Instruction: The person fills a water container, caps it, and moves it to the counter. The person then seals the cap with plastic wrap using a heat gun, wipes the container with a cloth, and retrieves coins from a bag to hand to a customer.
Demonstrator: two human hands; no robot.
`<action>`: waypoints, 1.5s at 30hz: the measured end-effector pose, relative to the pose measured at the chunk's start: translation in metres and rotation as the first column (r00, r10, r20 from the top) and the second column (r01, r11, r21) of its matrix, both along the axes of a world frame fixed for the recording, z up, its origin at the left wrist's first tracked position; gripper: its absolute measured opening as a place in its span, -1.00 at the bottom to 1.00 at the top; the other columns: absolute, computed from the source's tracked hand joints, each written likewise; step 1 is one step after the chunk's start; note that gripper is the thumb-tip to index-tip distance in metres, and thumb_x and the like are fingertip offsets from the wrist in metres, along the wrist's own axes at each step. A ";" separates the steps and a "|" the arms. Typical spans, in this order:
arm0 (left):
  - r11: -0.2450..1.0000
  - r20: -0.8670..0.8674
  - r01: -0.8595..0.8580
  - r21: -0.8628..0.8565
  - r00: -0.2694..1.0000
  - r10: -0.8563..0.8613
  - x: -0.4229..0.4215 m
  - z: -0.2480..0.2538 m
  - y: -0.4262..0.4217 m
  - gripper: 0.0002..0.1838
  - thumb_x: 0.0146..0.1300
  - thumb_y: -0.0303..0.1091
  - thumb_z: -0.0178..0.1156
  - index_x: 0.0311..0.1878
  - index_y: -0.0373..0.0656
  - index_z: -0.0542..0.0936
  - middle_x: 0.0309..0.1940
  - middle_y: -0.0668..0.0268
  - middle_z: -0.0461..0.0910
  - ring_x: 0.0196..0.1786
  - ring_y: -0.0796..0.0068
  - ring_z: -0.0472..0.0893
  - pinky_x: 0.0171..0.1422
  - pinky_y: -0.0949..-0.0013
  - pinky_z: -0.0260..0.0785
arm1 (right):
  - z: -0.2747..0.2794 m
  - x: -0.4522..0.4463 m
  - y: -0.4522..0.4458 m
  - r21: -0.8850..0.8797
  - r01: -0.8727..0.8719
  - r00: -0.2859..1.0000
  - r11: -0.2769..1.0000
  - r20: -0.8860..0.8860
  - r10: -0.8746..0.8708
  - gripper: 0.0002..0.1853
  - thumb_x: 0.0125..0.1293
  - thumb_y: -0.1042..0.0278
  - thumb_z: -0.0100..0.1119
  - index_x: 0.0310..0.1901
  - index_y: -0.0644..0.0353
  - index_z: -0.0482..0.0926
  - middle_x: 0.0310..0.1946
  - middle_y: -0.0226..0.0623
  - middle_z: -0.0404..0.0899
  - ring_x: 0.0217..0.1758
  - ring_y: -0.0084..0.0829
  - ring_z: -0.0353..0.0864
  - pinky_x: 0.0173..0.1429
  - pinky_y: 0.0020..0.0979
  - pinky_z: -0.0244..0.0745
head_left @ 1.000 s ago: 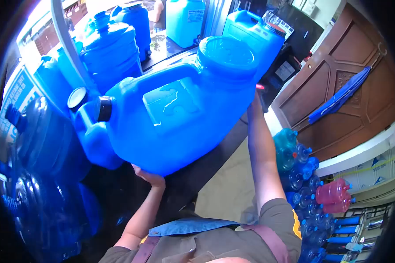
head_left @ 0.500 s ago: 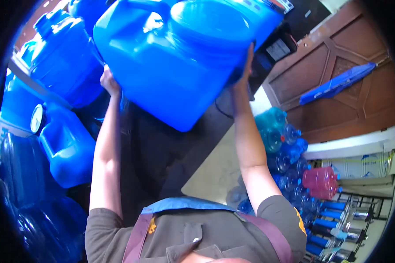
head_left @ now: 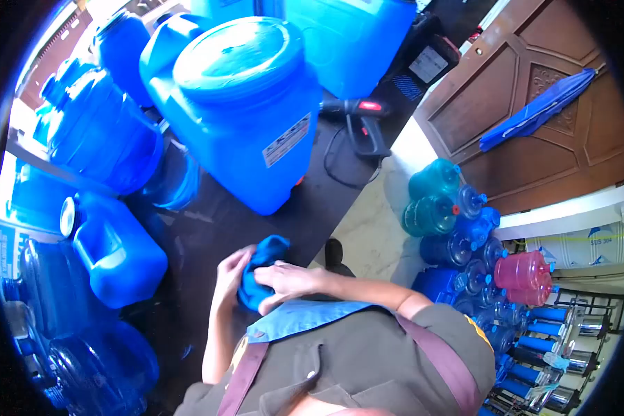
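Note:
A crumpled blue cloth (head_left: 272, 251) is bunched up close to my apron, above the front of the dark table (head_left: 208, 239). My left hand (head_left: 233, 272) grips its left side, fingers curled. From the right, my right hand (head_left: 288, 281) presses over it with fingers closed. Beyond them a large blue container (head_left: 243, 142) with a round lid and a white label stands on the table, apart from both hands. To its right lies a black heat-gun-like tool (head_left: 364, 128) with a cord. The cloth is partly hidden by my fingers.
Left of my arms sit a blue jerrycan (head_left: 121, 253) and several large water bottles (head_left: 100, 132). Another blue container (head_left: 347, 45) stands behind. On the floor to the right are stacked bottles (head_left: 451, 249), below a wooden door (head_left: 520, 90) with a blue umbrella (head_left: 537, 111).
The large blue container has been set down on the table and let go. Both hands have drawn back towards my body and now hold the blue cloth.

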State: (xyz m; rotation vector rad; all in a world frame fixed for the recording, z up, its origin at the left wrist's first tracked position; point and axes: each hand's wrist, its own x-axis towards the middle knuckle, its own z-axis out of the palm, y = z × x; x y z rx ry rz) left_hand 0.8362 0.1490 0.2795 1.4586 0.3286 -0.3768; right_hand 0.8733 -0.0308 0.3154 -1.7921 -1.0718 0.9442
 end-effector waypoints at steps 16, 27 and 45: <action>-0.225 0.882 -0.947 0.230 0.105 0.460 0.121 -0.026 -0.091 -0.44 0.48 -0.06 -0.17 0.23 -0.42 0.37 0.08 -0.21 0.45 0.11 -0.06 0.48 0.20 0.00 0.27 | -0.048 0.523 -0.426 0.424 0.832 0.059 0.356 0.571 -0.819 -0.76 0.28 0.27 0.14 -0.16 0.23 0.66 -0.28 0.04 0.66 -0.13 -0.06 0.66 -0.02 -0.21 0.51; -0.026 0.071 -0.078 0.997 0.669 0.740 0.041 -0.021 -0.017 -0.19 0.35 0.06 0.02 0.46 -0.29 0.04 0.45 -0.22 -0.02 0.50 -0.17 -0.03 0.50 -0.08 -0.13 | -0.097 0.712 -0.394 0.297 0.808 0.006 0.509 0.859 -0.512 -0.77 0.23 0.35 0.19 -0.13 0.26 0.62 -0.21 -0.03 0.64 -0.15 -0.13 0.63 -0.05 -0.23 0.52; 0.821 0.099 -0.451 0.349 0.889 0.447 0.097 0.096 -0.259 -0.71 0.36 -0.35 0.16 0.05 -0.33 0.57 -0.25 0.25 0.66 -0.20 0.58 0.60 -0.08 0.52 0.43 | 0.010 0.584 -0.420 0.441 0.887 0.344 0.138 -0.431 -0.834 -0.71 0.16 0.49 0.23 -0.04 0.26 0.60 -0.07 -0.26 0.58 -0.07 -0.44 0.54 0.01 -0.40 0.47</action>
